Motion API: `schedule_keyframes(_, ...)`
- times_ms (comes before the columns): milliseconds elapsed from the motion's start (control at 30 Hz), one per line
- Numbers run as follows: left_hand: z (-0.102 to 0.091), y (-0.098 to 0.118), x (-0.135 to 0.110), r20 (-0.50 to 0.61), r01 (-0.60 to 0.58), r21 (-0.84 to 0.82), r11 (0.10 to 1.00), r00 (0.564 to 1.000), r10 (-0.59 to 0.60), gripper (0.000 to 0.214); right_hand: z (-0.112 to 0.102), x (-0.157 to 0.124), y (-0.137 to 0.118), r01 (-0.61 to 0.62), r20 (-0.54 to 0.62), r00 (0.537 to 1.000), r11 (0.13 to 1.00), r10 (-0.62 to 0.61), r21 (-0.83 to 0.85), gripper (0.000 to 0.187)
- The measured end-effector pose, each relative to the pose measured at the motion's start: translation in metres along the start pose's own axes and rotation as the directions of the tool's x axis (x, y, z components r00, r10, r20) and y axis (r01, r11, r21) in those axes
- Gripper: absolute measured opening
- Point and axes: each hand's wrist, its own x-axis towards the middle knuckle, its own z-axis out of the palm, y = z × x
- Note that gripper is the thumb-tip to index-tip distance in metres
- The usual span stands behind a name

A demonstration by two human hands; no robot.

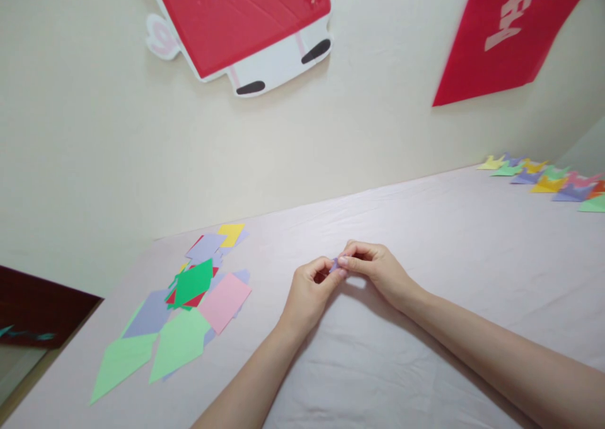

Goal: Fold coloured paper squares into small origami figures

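Observation:
A small piece of purple paper (334,264) is pinched between my two hands, just above the pale cloth-covered table (425,240). My left hand (309,288) grips its left side between thumb and curled fingers. From the right, my right hand (373,266) holds the other side, thumb and forefinger pressed together. Most of the paper is hidden by the fingers, so its folded shape cannot be made out.
Loose coloured sheets lie spread at the left, among them a dark green sheet (193,284), a pink sheet (225,303) and a light green sheet (178,344). Several folded paper figures (551,183) stand in rows at the far right. A wall (331,145) rises behind the table.

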Motion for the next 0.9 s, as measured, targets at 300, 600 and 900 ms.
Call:
schedule_keyframes(300, -0.0055, 0.0022, -0.0001, 0.011, -0.003, 0.036, 0.999, 1.0, 0.002, 0.025, -0.0023, 0.0013, 0.0029, -0.036, 0.043, 0.998, 0.999, 0.036, 0.001, 0.026)
schedule_keyframes(600, -0.0062, 0.0022, 0.0017, 0.063, -0.002, 0.071, 0.997, 0.998, -0.003, 0.025, -0.0007, 0.0019, 0.0009, 0.008, 0.018, 1.0, 0.997, -0.007, -0.081, 0.028)
schedule_keyframes(900, -0.003, -0.001, -0.001, 0.049, 0.019, 0.047, 0.999, 0.999, -0.022, 0.023, -0.0001, -0.0006, 0.0034, -0.005, 0.031, 0.999, 0.995, 0.008, -0.1, 0.029)
